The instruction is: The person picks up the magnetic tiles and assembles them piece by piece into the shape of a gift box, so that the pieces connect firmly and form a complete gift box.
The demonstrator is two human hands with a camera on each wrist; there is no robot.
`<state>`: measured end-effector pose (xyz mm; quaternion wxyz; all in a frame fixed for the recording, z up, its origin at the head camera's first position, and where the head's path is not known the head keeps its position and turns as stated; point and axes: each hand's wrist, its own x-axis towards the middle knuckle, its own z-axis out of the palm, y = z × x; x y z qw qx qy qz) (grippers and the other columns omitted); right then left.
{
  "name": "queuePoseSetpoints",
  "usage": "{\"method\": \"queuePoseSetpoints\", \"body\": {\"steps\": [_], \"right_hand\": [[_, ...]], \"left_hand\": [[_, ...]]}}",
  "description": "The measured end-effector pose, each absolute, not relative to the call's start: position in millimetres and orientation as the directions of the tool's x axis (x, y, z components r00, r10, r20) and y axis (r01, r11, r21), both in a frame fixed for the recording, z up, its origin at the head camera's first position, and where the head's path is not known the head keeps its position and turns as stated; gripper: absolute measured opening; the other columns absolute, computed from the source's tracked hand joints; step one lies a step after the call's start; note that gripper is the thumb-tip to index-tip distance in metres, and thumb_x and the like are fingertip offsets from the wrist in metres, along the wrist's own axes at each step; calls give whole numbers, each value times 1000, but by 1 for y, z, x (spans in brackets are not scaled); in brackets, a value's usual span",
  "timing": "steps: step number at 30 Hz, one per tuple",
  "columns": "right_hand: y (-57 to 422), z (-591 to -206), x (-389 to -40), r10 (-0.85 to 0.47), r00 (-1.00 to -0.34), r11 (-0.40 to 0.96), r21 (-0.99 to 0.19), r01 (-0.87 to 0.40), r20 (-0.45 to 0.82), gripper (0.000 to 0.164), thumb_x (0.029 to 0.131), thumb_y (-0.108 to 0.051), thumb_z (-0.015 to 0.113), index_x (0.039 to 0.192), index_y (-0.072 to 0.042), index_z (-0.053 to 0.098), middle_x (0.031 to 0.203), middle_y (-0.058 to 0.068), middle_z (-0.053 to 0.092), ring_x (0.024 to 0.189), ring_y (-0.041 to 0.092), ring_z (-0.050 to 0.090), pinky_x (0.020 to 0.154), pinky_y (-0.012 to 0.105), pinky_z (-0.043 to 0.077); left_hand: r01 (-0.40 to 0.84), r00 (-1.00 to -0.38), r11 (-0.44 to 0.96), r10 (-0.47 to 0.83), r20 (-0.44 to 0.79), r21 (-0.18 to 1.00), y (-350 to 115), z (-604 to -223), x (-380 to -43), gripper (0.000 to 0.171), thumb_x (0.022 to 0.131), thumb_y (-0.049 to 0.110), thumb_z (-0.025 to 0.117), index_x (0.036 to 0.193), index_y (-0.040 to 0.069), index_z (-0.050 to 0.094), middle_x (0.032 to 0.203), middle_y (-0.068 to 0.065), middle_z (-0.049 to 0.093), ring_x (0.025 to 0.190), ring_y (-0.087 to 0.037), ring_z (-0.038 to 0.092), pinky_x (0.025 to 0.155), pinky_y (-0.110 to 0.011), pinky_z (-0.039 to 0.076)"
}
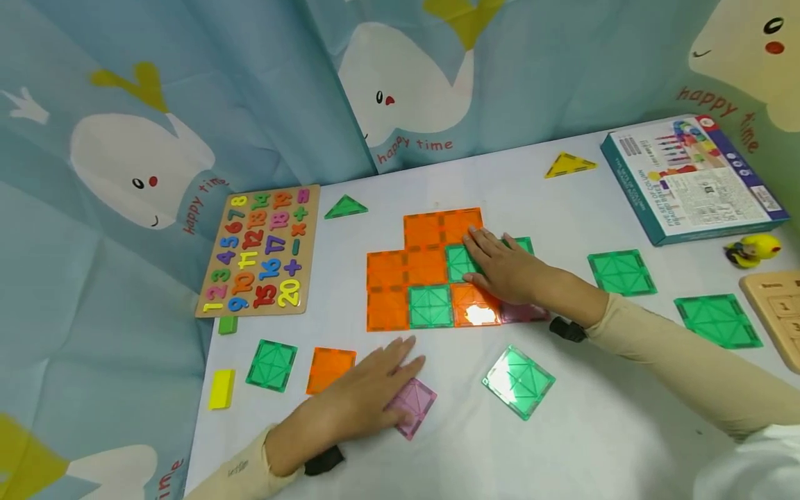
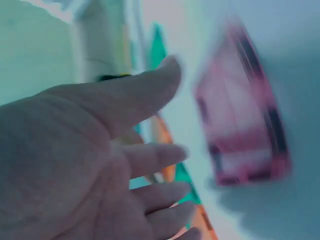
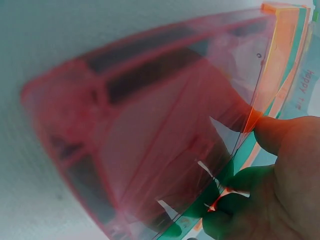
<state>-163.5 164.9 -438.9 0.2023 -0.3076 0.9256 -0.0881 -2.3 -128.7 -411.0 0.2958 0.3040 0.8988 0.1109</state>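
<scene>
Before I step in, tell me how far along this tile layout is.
Done: a flat block of tiles lies edge to edge. In hand: the right hand rests on the block; the left hand is over a loose pink tile. Apparently left, if they belong: the separate orange square and four green squares lying apart.

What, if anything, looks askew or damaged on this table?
Nothing looks plainly damaged. The pink tile by the left hand and the green tile in front of the joined block sit cornerwise, unlike the block's squared rows.
</scene>
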Motion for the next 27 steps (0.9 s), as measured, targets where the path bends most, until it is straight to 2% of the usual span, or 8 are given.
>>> {"method": "queuePoseSetpoints", "body": {"steps": [4,6,10,15,18,22,27], "right_hand": [[171,-438,-163,-592,-738,805,-280,-523,-323,77,114,-41,44,167,4,10,174,26,5,161,45,8,127,68,8],[174,-439,-162,-589,-742,807,-288,-516,-320,77,114,-41,44,167,4,10,174,27,4,161,46,7,126,69,8],[175,-441,-162,-596,-741,799,-317,-510,-309,77,114,-40,45,167,5,10,174,27,5,161,46,8,126,69,7],[172,-445,-162,-601,-741,796,-309,-521,-299,77,114,-40,45,167,4,11,174,26,5,161,45,8,127,68,8],[171,-447,-162,-601,-742,797,-303,-523,-298,77,114,-41,45,167,3,11,175,26,6,161,44,9,127,67,8],[168,-449,-163,-604,-742,793,-312,-523,-292,77,114,-42,46,167,2,11,175,24,5,162,43,9,127,67,8],[169,-446,-160,-606,-752,790,-299,-535,-259,77,113,-40,50,167,3,16,174,25,9,161,44,13,126,71,8]], "left_hand": [[513,-582,769,638,-504,381,-132,-403,32,81,97,43,75,166,20,38,175,0,24,160,-20,29,127,-41,31],[553,-568,752,655,-499,358,-130,-406,41,81,98,42,75,166,20,37,175,0,27,159,-17,31,127,-38,33],[641,-589,717,688,-423,273,-122,-418,46,76,103,38,68,167,18,33,173,-2,30,159,-17,31,126,-35,35],[737,-644,673,729,-232,69,-104,-436,36,66,104,36,66,163,16,43,168,-6,40,148,-21,45,109,-31,51],[743,-666,669,734,-134,-29,-94,-444,22,65,102,42,69,159,18,49,162,-7,46,137,-21,51,101,-29,54],[726,-687,686,723,-79,-42,-90,-448,4,64,103,49,67,158,21,51,159,-7,48,136,-24,51,102,-32,54],[722,-687,691,721,-88,28,-92,-445,-8,61,104,43,67,160,24,49,163,-11,42,144,-28,47,111,-36,51]]}}
